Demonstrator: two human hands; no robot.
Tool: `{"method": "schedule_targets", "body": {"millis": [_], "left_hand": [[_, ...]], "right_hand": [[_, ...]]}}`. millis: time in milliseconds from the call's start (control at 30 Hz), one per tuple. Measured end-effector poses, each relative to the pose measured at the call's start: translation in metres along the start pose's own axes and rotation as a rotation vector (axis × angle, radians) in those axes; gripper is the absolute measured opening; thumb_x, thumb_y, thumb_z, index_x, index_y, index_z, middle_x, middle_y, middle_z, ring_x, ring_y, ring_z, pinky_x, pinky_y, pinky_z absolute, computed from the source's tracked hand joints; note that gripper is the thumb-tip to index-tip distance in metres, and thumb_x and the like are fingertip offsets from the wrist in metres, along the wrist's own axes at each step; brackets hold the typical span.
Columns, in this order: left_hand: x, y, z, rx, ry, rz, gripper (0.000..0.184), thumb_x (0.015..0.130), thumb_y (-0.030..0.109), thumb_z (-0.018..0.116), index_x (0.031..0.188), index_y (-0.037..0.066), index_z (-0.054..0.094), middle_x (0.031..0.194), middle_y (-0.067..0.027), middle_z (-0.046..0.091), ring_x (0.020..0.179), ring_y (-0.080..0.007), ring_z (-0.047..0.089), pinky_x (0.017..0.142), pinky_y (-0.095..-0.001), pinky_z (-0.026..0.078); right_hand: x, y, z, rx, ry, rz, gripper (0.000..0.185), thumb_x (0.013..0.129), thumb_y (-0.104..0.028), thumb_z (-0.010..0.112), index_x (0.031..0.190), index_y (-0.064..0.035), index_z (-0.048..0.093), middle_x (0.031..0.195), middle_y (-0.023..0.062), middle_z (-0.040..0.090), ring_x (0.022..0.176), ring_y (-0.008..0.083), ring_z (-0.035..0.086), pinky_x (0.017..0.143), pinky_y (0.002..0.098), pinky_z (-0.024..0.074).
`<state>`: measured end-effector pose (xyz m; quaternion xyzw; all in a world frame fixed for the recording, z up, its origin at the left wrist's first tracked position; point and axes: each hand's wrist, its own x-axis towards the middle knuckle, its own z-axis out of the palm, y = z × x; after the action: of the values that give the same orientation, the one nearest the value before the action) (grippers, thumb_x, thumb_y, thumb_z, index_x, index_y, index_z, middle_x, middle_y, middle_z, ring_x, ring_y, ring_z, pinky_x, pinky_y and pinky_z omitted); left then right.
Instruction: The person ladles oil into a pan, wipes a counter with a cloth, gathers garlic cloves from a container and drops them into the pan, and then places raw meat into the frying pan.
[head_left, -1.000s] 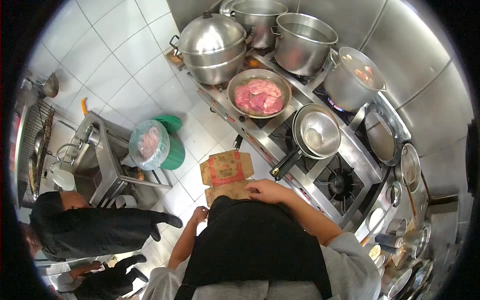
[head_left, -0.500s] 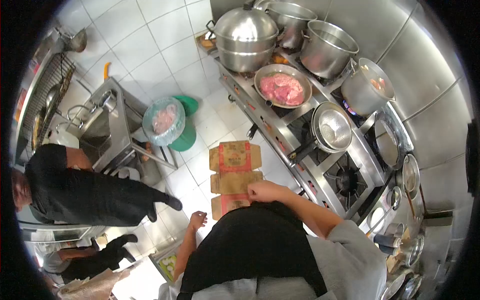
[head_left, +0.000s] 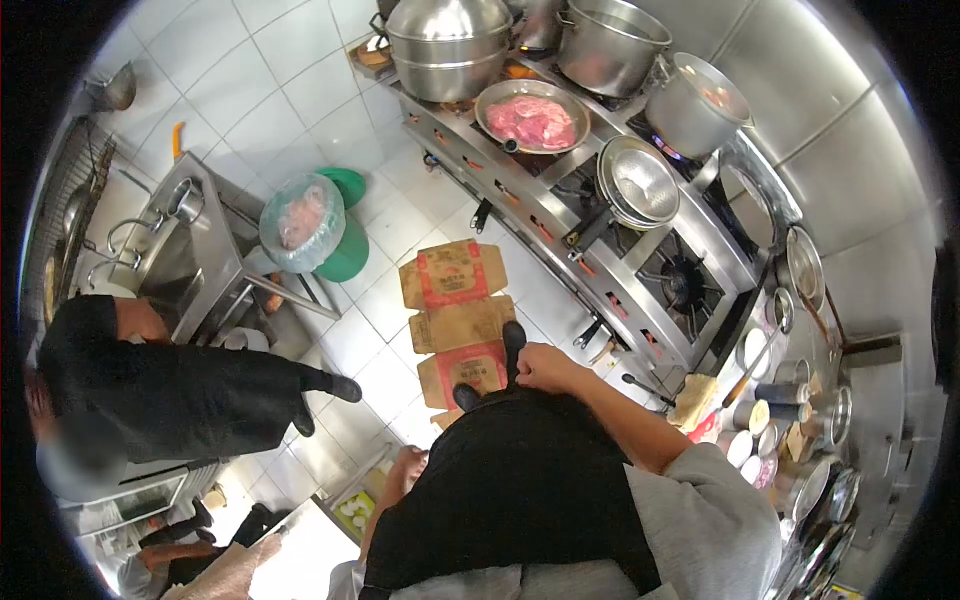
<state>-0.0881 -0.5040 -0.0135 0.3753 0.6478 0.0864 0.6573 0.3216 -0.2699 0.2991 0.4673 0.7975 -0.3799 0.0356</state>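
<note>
My right hand (head_left: 541,368) is closed in a fist in front of the black apron (head_left: 520,480), above the flattened cardboard (head_left: 462,328) on the floor. Nothing shows in its fingers. Low at my left side, my left hand (head_left: 408,466) is partly turned away and blurred, so its fingers are unclear. It is nearest the apron's edge and a tray with green and white items (head_left: 355,508). My dark shoes (head_left: 513,345) stand at the near part of the cardboard.
The stove (head_left: 560,215) at the right carries a pan of raw meat (head_left: 530,122), stacked strainers (head_left: 642,180) and large pots (head_left: 612,45). A lined green bin (head_left: 345,250) stands by the sink (head_left: 180,265). A co-worker (head_left: 180,375) in black is at the left; another person (head_left: 170,560) is lower left.
My view has shifted, and the stove, bin and cardboard sit higher and further left. My shoes have come into sight by the cardboard. My left hand is lower, closer to my body.
</note>
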Motion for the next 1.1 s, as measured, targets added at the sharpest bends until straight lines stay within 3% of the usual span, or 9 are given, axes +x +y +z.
{"method": "schedule_targets", "body": {"millis": [167,400,433,533,600,667,900,967,1100], "left_hand": [[0.007,0.130,-0.027,0.025,0.099,-0.100,0.024,0.084,0.022,0.066,0.085,0.000,0.059,0.067,-0.0089,0.059,0.052,-0.0180,0.056,0.040,-0.0330,0.046],[0.033,0.187,-0.037,-0.183,0.101,0.115,0.033,0.085,0.024,0.064,0.099,-0.005,0.057,0.074,-0.0131,0.064,0.054,-0.0167,0.059,0.041,-0.0289,0.047],[0.034,0.190,-0.030,-0.106,0.121,0.083,0.033,0.086,0.024,0.064,0.100,-0.005,0.057,0.074,-0.0131,0.064,0.054,-0.0170,0.059,0.041,-0.0293,0.048],[0.028,0.176,-0.003,0.041,0.073,-0.006,0.032,0.087,0.027,0.061,0.099,-0.003,0.058,0.073,-0.0125,0.063,0.055,-0.0189,0.061,0.042,-0.0303,0.049],[-0.006,0.192,0.025,0.406,0.032,0.032,0.031,0.084,0.026,0.064,0.097,-0.002,0.061,0.079,-0.0147,0.067,0.065,-0.0248,0.065,0.053,-0.0368,0.053],[0.077,0.091,0.039,1.141,-0.194,0.237,0.029,0.079,0.024,0.065,0.095,0.000,0.064,0.089,-0.0177,0.068,0.078,-0.0304,0.067,0.070,-0.0414,0.053],[0.033,0.102,0.074,0.702,-0.017,0.111,0.026,0.076,0.022,0.064,0.091,0.000,0.067,0.096,-0.0203,0.068,0.087,-0.0332,0.065,0.081,-0.0409,0.050],[0.020,0.134,0.065,0.787,-0.058,0.282,0.027,0.076,0.024,0.066,0.091,0.002,0.067,0.090,-0.0184,0.068,0.086,-0.0335,0.065,0.079,-0.0403,0.051],[-0.002,0.187,0.083,0.329,0.085,-0.017,0.027,0.087,0.027,0.062,0.091,0.000,0.064,0.068,-0.0108,0.064,0.052,-0.0164,0.060,0.044,-0.0317,0.049]], "right_hand": [[-0.001,0.013,0.024,0.003,0.150,0.071,0.022,0.077,-0.022,0.056,0.081,-0.0019,0.062,0.089,0.0208,0.063,0.084,0.0376,0.061,0.073,0.0467,0.0491],[-0.011,0.017,0.031,-0.006,0.029,-0.062,0.022,0.075,-0.023,0.059,0.074,-0.0012,0.062,0.080,0.0197,0.062,0.080,0.0366,0.061,0.070,0.0453,0.0491],[-0.020,0.023,0.036,0.082,0.185,-0.148,0.022,0.073,-0.024,0.059,0.069,-0.0029,0.061,0.069,0.0193,0.059,0.069,0.0376,0.059,0.065,0.0451,0.0485],[-0.042,0.031,0.013,0.078,-0.006,-0.032,0.025,0.076,-0.029,0.062,0.076,-0.0052,0.056,0.082,0.0150,0.061,0.076,0.0336,0.058,0.066,0.0410,0.0451],[-0.055,0.058,0.027,0.083,0.101,0.021,0.023,0.080,-0.028,0.060,0.077,-0.0051,0.059,0.082,0.0165,0.061,0.080,0.0342,0.059,0.070,0.0424,0.0465],[-0.072,0.083,0.038,0.083,0.150,0.085,0.022,0.082,-0.028,0.059,0.081,-0.0053,0.060,0.084,0.0165,0.061,0.083,0.0344,0.059,0.073,0.0434,0.0471],[-0.140,0.123,0.049,0.099,0.203,0.160,0.021,0.081,-0.024,0.057,0.087,-0.0051,0.062,0.090,0.0172,0.063,0.088,0.0360,0.059,0.075,0.0457,0.0476],[-0.143,0.125,0.049,0.084,0.248,0.125,0.023,0.078,-0.024,0.055,0.081,-0.0024,0.064,0.086,0.0196,0.063,0.084,0.0377,0.061,0.073,0.0465,0.0493],[-0.127,0.136,0.064,0.121,0.258,0.082,0.025,0.079,-0.024,0.055,0.069,-0.0039,0.066,0.076,0.0189,0.064,0.076,0.0380,0.062,0.066,0.0467,0.0497]]}}
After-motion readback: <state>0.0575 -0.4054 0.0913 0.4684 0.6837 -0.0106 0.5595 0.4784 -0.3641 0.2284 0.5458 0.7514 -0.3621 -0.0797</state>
